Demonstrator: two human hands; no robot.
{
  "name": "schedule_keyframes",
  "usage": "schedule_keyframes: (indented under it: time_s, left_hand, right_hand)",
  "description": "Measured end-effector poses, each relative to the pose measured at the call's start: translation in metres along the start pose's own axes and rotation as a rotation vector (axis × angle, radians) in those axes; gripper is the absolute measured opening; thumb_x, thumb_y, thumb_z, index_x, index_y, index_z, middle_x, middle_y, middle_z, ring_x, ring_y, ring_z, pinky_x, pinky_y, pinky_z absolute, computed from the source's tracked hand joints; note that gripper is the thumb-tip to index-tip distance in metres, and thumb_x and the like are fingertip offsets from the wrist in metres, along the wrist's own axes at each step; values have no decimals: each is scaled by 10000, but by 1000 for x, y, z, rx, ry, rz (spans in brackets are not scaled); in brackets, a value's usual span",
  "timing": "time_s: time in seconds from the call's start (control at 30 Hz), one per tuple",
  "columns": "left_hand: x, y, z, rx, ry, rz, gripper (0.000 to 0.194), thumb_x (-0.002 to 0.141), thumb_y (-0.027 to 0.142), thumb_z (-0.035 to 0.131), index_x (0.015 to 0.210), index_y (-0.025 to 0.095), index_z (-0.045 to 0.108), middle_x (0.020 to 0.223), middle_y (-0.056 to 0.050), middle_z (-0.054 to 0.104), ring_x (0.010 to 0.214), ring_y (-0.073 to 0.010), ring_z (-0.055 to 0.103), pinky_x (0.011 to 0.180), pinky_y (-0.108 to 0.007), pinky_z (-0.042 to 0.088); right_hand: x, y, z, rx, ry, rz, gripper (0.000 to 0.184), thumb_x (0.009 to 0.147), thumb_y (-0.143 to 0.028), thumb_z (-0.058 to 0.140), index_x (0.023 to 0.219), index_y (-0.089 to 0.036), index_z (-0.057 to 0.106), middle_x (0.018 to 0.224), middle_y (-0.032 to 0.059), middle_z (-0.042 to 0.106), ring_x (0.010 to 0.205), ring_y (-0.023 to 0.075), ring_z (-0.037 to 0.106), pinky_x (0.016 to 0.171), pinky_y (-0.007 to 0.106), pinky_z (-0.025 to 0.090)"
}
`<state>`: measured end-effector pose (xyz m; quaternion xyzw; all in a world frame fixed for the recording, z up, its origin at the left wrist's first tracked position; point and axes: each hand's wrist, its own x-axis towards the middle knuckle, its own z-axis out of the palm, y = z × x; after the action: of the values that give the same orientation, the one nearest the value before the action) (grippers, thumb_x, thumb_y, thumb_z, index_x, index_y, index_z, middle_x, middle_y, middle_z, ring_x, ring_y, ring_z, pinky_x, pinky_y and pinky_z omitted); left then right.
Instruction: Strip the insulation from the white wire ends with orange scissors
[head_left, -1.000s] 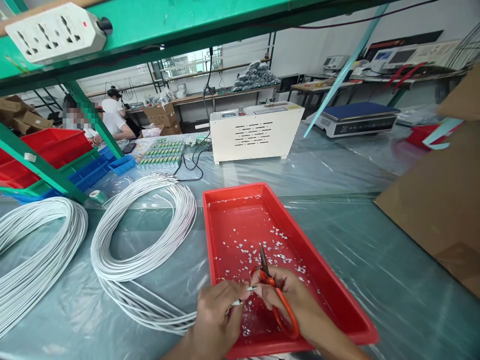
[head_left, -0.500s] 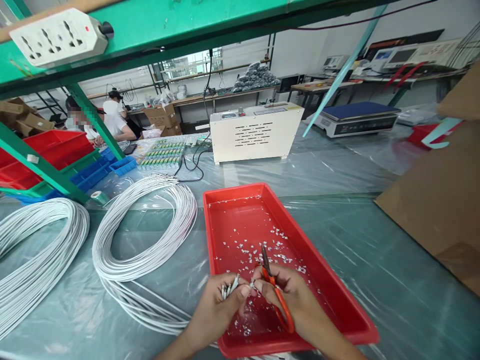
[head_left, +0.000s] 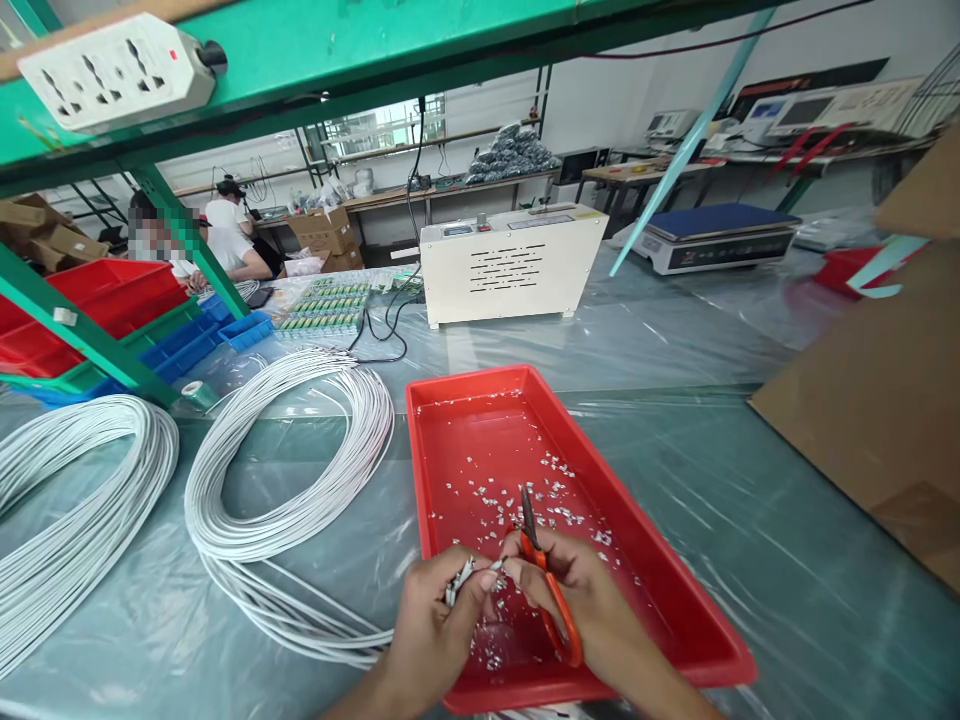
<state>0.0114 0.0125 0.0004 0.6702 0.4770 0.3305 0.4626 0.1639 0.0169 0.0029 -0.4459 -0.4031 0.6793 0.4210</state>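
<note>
My left hand (head_left: 444, 615) is closed around several white cable ends (head_left: 459, 580) over the near left side of a red tray (head_left: 480, 420). One cable tip sticks out from its thumb and forefinger. My right hand (head_left: 574, 585) is closed with orange-handled scissors (head_left: 559, 605) resting in it, their dark blades pointing up and away. Its thumb and forefinger pinch at the same cable tip, close against the left fingertips. Small silvery scraps (head_left: 559, 490) lie scattered in the tray. A coil of white cable (head_left: 292, 530) sits to the left, with strands running toward my left hand.
Another white cable coil (head_left: 82, 520) lies at far left. Behind the tray stand a cream metal box (head_left: 517, 270) and a blue-topped scale (head_left: 712, 240). Cardboard (head_left: 877, 400) rises at right. A green beam (head_left: 337, 50) with a power strip (head_left: 120, 75) crosses above. Two people work at back left.
My left hand has shifted slightly right, and the cable ends in it have tilted. The right hand and scissors have moved a little left. The tray and coils stay put.
</note>
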Motion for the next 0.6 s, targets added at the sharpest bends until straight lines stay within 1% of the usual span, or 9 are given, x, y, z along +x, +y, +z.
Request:
schedule_keyframes:
  time_s: [0.07, 0.13, 0.27, 0.4, 0.47, 0.53, 0.6]
  left_hand:
    - [0, -2, 2, 36, 55, -26, 277, 853, 302, 443, 701, 94, 542, 613, -24, 520, 583, -89, 458, 563, -185, 346]
    - [0, -3, 3, 80, 96, -31, 273, 843, 307, 459, 697, 98, 557, 622, -26, 531, 584, -93, 454, 562, -190, 346]
    - [-1, -3, 3, 117, 123, 6, 235, 837, 275, 469, 709, 107, 573, 649, -26, 554, 615, -97, 500, 592, -185, 366]
    - [0, 0, 2, 104, 115, 39, 210, 836, 254, 470, 738, 106, 583, 667, -27, 569, 611, -90, 510, 592, -177, 368]
    - [1, 2, 2, 54, 79, 12, 231, 838, 277, 467, 743, 102, 585, 648, -26, 555, 588, -87, 478, 570, -179, 356]
    - [3, 4, 0, -49, 67, -57, 265, 834, 318, 473, 734, 93, 572, 604, -20, 514, 571, -86, 443, 556, -182, 345]
    - [5, 6, -2, -182, 69, -136, 295, 826, 350, 485, 704, 87, 535, 546, -2, 450, 540, -77, 405, 548, -182, 334]
  right_hand:
    - [-1, 1, 3, -9, 42, -5, 194, 648, -214, 623, 707, -117, 464, 630, -15, 431, 562, 71, 353, 519, 170, 295]
    - [-2, 3, 6, -40, 66, -27, 189, 659, -212, 615, 708, -115, 460, 634, -16, 422, 560, 67, 329, 516, 167, 289]
    - [-4, 11, 8, -172, 111, -104, 156, 729, -250, 559, 744, -118, 476, 696, 11, 437, 623, 90, 372, 559, 184, 336]
    - [-5, 16, 9, -272, 139, -161, 158, 750, -273, 543, 750, -119, 509, 719, 32, 465, 659, 112, 419, 595, 203, 371]
    - [-6, 15, 9, -243, 137, -157, 166, 746, -284, 552, 752, -121, 518, 689, 26, 469, 634, 108, 420, 573, 197, 367]
    - [-6, 13, 8, -188, 152, -152, 164, 735, -284, 567, 760, -126, 526, 651, 16, 464, 597, 99, 410, 536, 188, 355]
    - [-6, 12, 4, -182, 187, -165, 162, 713, -270, 588, 784, -135, 533, 666, 16, 479, 609, 105, 431, 538, 185, 362]
